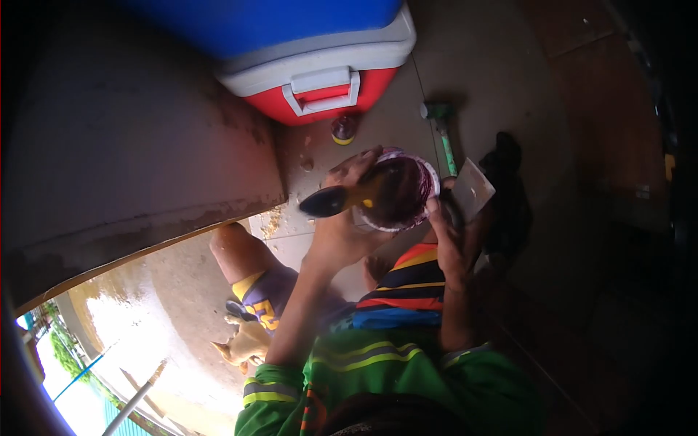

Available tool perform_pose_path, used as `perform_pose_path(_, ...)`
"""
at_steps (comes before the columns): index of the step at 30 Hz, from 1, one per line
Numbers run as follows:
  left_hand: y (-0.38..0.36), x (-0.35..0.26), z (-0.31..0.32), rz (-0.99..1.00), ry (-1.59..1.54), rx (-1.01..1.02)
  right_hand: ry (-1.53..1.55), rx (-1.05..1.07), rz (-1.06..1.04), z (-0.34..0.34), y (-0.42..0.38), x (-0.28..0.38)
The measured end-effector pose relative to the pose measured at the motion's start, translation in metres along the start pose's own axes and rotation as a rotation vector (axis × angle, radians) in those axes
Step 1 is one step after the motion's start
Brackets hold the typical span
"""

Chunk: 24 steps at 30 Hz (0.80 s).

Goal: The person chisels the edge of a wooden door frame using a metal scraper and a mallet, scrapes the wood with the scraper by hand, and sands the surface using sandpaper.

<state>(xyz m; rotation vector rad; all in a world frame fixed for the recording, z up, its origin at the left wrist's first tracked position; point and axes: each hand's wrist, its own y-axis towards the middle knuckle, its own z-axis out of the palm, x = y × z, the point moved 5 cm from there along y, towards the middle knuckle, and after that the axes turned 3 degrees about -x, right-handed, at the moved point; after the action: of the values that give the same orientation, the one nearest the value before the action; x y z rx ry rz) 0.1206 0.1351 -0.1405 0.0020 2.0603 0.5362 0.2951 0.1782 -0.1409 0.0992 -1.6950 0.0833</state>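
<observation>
A round white tub [432, 178] smeared with dark purple-red stuff is held up in front of my lap. My left hand [342, 234] is wrapped round its left side, with fingers along the far rim. Across the tub lies a tool with a black and yellow handle [324, 202], its far end over the dark contents; the handle sticks out above my left hand. My right hand [448, 243] grips the tub's right edge, thumb at the rim. Beside its fingers a pale flat square piece [472, 190] tilts outward; whether the fingers hold it, I cannot tell.
A red cooler [262, 104] with a blue lid stands ahead, a small dark bottle [343, 131] before it. On the floor lies a green-handled hammer [447, 149]. Left is a wall [145, 167]; a tan dog [249, 341] is near my left leg. Crumbs [273, 221] litter the tiles.
</observation>
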Motion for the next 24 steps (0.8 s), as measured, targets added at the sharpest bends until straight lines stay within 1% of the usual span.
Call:
perform_pose_path(1,0.004,0.002,0.003,-0.022,-0.023,0.021,-0.118,0.02,-0.027,-0.005,0.008,-0.002)
perform_pose_path(2,0.007,0.004,0.005,-0.044,-0.047,0.044,-0.223,-0.018,-0.033,-0.015,0.018,-0.012)
perform_pose_path(3,0.009,-0.001,0.002,-0.064,0.15,0.091,-0.327,-0.061,-0.041,-0.026,0.03,-0.029)
perform_pose_path(5,0.005,-0.005,-0.027,-0.133,0.277,0.028,-0.379,-0.026,-0.08,-0.027,0.059,-0.012)
perform_pose_path(6,0.0,-0.008,-0.048,-0.169,0.342,-0.007,-0.373,-0.001,-0.077,-0.037,0.08,-0.022)
perform_pose_path(7,-0.013,-0.021,-0.077,-0.216,0.438,-0.09,-0.294,-0.013,-0.05,-0.045,0.101,-0.039)
perform_pose_path(8,-0.029,-0.027,-0.116,-0.207,0.311,-0.429,-0.217,-0.023,-0.019,-0.053,0.12,-0.062)
perform_pose_path(9,-0.052,-0.034,-0.155,-0.122,0.149,-0.805,-0.211,-0.038,-0.017,-0.059,0.14,-0.086)
perform_pose_path(10,-0.073,-0.043,-0.187,0.013,0.029,-1.123,-0.205,-0.052,-0.016,-0.064,0.16,-0.112)
perform_pose_path(11,-0.067,-0.079,-0.219,0.192,1.04,-0.993,-0.198,-0.066,-0.015,-0.065,0.174,-0.14)
perform_pose_path(12,-0.052,-0.102,-0.234,0.194,1.333,-0.889,-0.266,-0.122,-0.026,-0.062,0.184,-0.165)
perform_pose_path(13,-0.05,-0.094,-0.253,0.019,1.341,-0.978,-0.33,-0.175,-0.04,-0.054,0.195,-0.193)
perform_pose_path(14,-0.07,-0.071,-0.276,0.036,1.347,-0.835,-0.324,-0.256,-0.039,-0.048,0.203,-0.235)
perform_pose_path(15,-0.091,-0.048,-0.297,0.051,1.339,-0.692,-0.387,-0.204,0.161,-0.037,0.205,-0.264)
perform_pose_path(16,-0.076,-0.045,-0.285,0.001,1.28,-0.722,-0.416,-0.28,0.092,-0.027,0.21,-0.284)
perform_pose_path(17,-0.057,-0.059,-0.27,-0.228,1.153,-0.883,-0.446,-0.359,0.025,-0.017,0.211,-0.306)
perform_pose_path(18,-0.053,-0.058,-0.267,-0.258,1.151,-0.875,-0.478,-0.433,-0.039,-0.009,0.213,-0.326)
perform_pose_path(20,-0.056,-0.058,-0.268,-0.339,1.161,-0.861,-0.641,-0.411,-0.082,0.004,0.217,-0.349)
perform_pose_path(21,-0.059,-0.059,-0.271,-0.345,1.154,-0.862,-0.716,-0.396,-0.105,0.014,0.217,-0.344)
perform_pose_path(23,-0.059,-0.058,-0.271,-0.341,1.134,-0.841,-0.513,-0.45,0.097,0.028,0.211,-0.348)
perform_pose_path(24,-0.059,-0.058,-0.27,-0.342,1.114,-0.833,-0.539,-0.415,0.074,0.031,0.211,-0.354)
